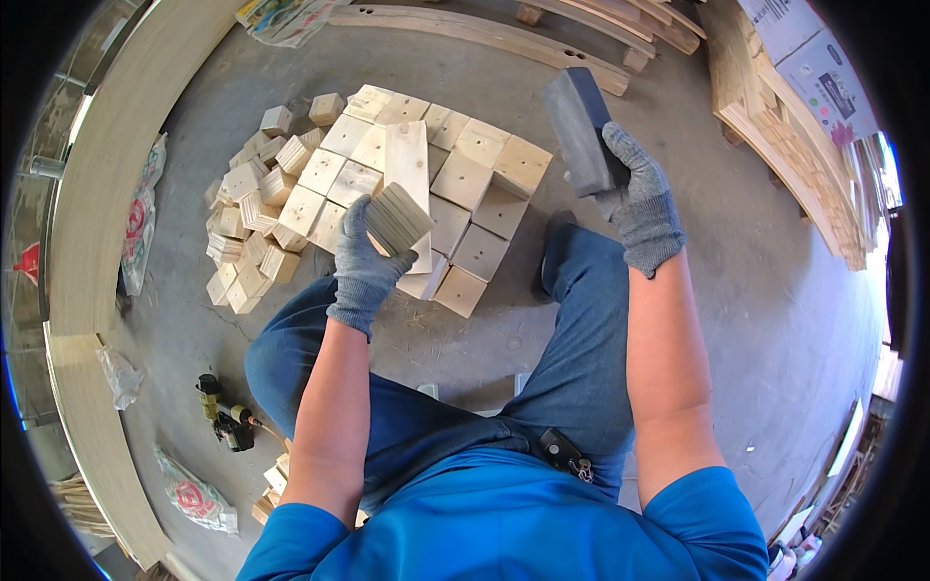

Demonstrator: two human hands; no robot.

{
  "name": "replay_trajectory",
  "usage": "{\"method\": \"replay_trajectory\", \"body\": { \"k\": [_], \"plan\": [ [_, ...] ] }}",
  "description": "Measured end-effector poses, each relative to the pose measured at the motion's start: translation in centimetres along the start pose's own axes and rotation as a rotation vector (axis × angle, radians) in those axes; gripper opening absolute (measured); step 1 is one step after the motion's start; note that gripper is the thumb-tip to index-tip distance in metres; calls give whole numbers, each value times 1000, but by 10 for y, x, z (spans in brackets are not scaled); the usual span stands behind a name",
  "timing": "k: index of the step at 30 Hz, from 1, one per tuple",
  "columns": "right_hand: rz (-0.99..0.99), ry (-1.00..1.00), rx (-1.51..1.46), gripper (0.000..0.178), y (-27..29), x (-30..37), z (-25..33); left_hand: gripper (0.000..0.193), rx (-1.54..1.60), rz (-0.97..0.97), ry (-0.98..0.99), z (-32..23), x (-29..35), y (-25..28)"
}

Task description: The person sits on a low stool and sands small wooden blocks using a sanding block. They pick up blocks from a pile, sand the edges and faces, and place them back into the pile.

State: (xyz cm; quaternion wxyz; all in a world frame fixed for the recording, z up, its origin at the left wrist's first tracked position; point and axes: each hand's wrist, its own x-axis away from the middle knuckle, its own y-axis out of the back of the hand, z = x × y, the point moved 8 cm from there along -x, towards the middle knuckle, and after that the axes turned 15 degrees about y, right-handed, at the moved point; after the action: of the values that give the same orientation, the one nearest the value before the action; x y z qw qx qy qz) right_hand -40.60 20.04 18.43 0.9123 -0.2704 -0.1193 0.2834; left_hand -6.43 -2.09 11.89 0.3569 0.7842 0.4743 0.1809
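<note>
My left hand (363,257), in a grey knit glove, grips a wooden block (399,220) with grooved-looking layered grain on its upper face. It is held over the near left part of a stack of square wooden blocks (463,179), whose tops carry small dark holes. A flat wooden board (407,155) lies across that stack, partly hidden by the held block. Out to the right, apart from the stack, my gloved right hand (639,198) is closed round a long dark grey sanding block (579,136), raised above the floor and tilted.
Loose wooden blocks (254,208) are heaped left of the stack. A black nail gun (228,414) lies on the floor by my left knee, near a plastic bag (197,494). Long boards (484,37) lie at the back; pallet-like timber (790,145) carrying a carton (823,82) stands right.
</note>
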Motion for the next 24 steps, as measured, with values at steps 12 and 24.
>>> {"method": "replay_trajectory", "body": {
  "k": [12, 24],
  "plan": [
    [21, -7, 97, 40, -9, 8, 2, 114, 2, -103, -194, -8, 16, 0],
    [13, 5, 280, 42, -2, 10, 3, 55, -27, -142, -334, -12, 57, -8]
  ]
}}
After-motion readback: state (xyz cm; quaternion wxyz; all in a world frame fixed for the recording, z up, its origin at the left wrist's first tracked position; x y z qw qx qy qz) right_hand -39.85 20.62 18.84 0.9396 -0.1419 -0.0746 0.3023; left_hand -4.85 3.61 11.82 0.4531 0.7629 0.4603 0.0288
